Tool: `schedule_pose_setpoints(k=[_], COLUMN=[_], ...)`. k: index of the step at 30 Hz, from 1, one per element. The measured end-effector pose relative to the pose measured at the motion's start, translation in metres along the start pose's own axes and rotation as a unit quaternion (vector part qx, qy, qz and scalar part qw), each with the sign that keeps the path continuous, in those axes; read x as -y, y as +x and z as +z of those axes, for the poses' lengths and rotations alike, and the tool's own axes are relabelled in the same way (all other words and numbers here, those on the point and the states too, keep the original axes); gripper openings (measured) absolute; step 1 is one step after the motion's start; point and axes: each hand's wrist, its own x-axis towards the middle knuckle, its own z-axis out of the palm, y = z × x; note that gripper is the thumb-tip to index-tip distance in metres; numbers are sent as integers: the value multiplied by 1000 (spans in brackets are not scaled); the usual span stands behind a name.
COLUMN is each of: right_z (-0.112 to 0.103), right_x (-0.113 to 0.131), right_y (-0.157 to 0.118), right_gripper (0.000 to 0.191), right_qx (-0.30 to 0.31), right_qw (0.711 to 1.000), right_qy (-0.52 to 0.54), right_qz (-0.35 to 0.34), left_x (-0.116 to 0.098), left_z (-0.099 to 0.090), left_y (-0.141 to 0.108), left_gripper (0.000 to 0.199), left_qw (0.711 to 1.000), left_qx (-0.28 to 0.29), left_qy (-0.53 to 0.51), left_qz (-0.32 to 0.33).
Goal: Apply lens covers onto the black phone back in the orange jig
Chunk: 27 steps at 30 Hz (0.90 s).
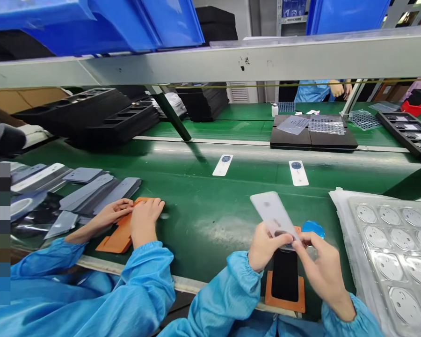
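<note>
My left hand (266, 245) grips the near end of a thin, translucent white phone-shaped panel (272, 213), which is tilted up off the bench. My right hand (319, 267) has its thumb and forefinger pinched at the panel's near right corner. A small dark round part shows at that end, partly covered by my fingers. Beneath my hands, a black phone-shaped piece (285, 276) lies on an orange fixture (286, 303). Beside my right fingers is a shiny blue round film (313, 229); part of it is hidden by that hand.
A co-worker's hands (145, 220) work at another orange fixture (115, 241) on the left. Two white cards (299, 173) with dark discs lie on the green bench. A clear tray (389, 238) of round parts stands right. A pale beam (210, 68) crosses above.
</note>
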Motion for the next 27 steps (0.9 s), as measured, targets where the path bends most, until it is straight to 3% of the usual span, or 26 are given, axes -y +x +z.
schedule_pose_setpoints(k=[1,3,5,6,9,12,18,27], right_z=[-2,-4,-2,0,8,12,9,9], right_x=[-15,-47,-76,-87,-106,-108,-106,-115], right_y=[-3,-9,-13,-14,-14,-13,-6,6], right_gripper=[18,32,41,42,39,36,32,30], right_qx=[16,43,63,70,84,90,113,145], right_qw=[995,960,923,913,906,905,893,865], right_qy=[37,123,188,197,162,145,153,148], right_qz=[93,248,329,350,382,390,408,457], left_x=[2,9,16,19,27,30,30,36], left_z=[-4,-12,-16,-16,-14,-9,-1,3], left_y=[3,12,22,27,42,55,68,78], left_gripper=[48,74,87,87,79,81,79,81], left_qw=[998,975,918,883,799,752,733,738], left_qx=[-22,-89,-113,-92,40,117,149,177], left_qy=[60,204,373,449,593,643,663,650], left_qz=[-23,14,82,100,95,86,36,34])
